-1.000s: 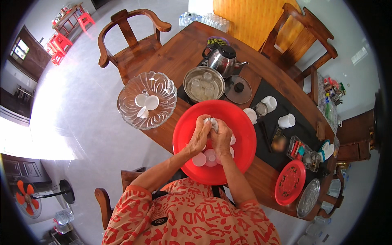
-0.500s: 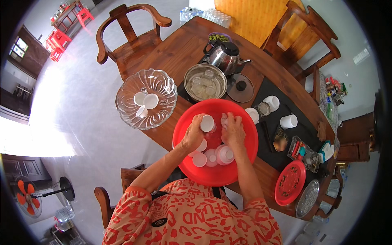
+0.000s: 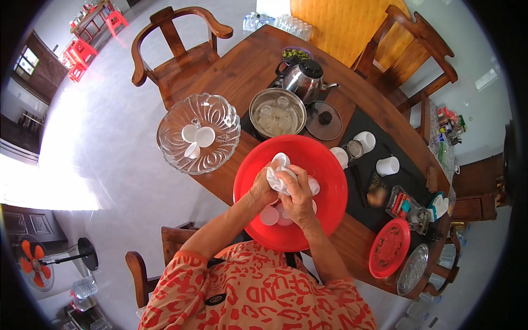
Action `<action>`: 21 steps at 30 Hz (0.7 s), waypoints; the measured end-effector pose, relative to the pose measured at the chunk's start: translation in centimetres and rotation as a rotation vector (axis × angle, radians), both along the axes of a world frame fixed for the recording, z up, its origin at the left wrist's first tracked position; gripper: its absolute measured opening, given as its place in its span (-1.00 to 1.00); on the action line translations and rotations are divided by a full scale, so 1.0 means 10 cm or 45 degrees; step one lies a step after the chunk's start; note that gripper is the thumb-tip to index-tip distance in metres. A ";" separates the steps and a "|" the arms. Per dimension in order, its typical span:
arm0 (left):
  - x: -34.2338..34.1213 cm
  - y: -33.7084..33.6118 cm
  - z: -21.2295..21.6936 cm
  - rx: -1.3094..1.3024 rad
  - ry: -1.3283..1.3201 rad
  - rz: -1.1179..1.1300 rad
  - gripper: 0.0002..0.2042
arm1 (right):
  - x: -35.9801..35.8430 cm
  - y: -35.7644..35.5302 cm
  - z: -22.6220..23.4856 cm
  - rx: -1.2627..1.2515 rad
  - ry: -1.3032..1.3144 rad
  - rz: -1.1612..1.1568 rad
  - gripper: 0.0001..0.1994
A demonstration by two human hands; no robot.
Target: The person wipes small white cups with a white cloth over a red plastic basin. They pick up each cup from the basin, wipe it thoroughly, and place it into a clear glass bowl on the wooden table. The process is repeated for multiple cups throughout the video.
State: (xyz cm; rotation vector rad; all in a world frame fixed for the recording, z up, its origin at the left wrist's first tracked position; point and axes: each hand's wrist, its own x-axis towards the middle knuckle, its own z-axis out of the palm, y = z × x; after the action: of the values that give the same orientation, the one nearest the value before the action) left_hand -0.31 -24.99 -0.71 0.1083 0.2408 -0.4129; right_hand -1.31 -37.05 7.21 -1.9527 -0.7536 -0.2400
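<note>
Over the red basin [image 3: 330, 220] my two hands are together. My left hand [image 3: 263, 187] is closed round a small white cup [image 3: 281, 159], whose rim shows above the fingers. With my right hand [image 3: 298, 196] I press a crumpled white cloth [image 3: 278, 179] against that cup. Below them, several small cups [image 3: 269, 215] lie in the basin, some partly hidden by my hands. To the left, a ribbed clear glass bowl [image 3: 170, 148] holds three white cups [image 3: 205, 136]. Beyond the basin stands a metal pot [image 3: 301, 102] with small clear cups in liquid.
A steel kettle [image 3: 301, 82] stands behind the pot, with a glass lid [image 3: 324, 125] beside it. White cups [image 3: 388, 165], a red tray [image 3: 389, 247] and a clear plate [image 3: 413, 269] sit to the right. A wooden chair [image 3: 176, 49] is at the far left.
My right hand has moved left with the cloth and now meets the cup in my left hand. The cup has tilted and sits a little higher.
</note>
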 end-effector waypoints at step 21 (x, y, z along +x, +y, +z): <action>-0.03 0.02 0.16 0.247 -0.313 0.024 -0.82 | 0.00 0.00 0.22 -0.074 -0.149 0.030 -0.54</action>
State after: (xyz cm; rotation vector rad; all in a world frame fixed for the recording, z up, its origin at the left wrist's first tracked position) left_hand -0.59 -24.78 0.92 0.3450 0.0387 -0.3531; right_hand -1.32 -37.05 9.36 -1.9966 -0.8675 -0.3238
